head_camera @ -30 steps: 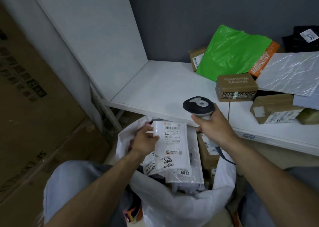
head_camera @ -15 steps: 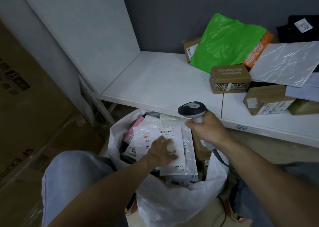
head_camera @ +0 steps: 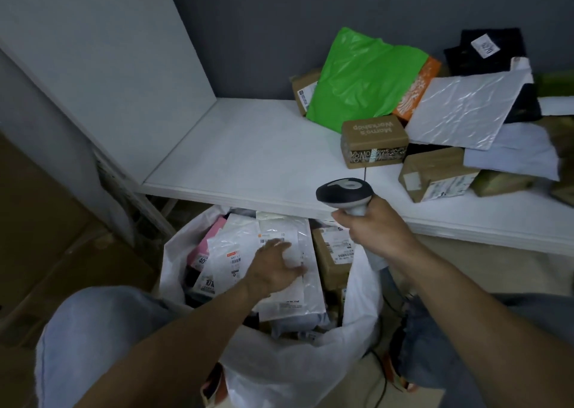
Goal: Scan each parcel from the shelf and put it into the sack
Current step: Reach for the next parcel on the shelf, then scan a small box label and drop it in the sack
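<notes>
**parcelwatcher:** Standing right next to this. The white sack point(head_camera: 289, 373) is at 6 o'clock between the person's knees, and it's pretty stuffed. The left hand point(head_camera: 275, 268) lies on the top white mailer point(head_camera: 295, 302) with its fingers point(head_camera: 273, 246) spread wide and flat, not curled round anything. So the parcel is in the sack, on top of the heap. There's a brown box point(head_camera: 334, 255) just beside it at 3 o'clock.

**binrat:** And the other hand?

**parcelwatcher:** The right hand point(head_camera: 375, 232) has its fingers wrapped tight round the grip of the scanner point(head_camera: 343, 191), held just over the front edge of the shelf point(head_camera: 248, 153).

**binrat:** Then I'd say the job right now is bedding that mailer down. Press it with the whole palm toward the middle of the heap so it can't slide off over the rim. Let go only once it lies flat, and hold the scanner clear of the sack mouth.

**parcelwatcher:** Agreed. There's plenty left too, in a pile on the shelf at 1 to 2 o'clock. The printed carton point(head_camera: 374, 142) is nearest, with a green bag point(head_camera: 363, 75) behind it and a silver mailer point(head_camera: 462, 109) further right. My guess is the carton is the easy next grab.
</notes>
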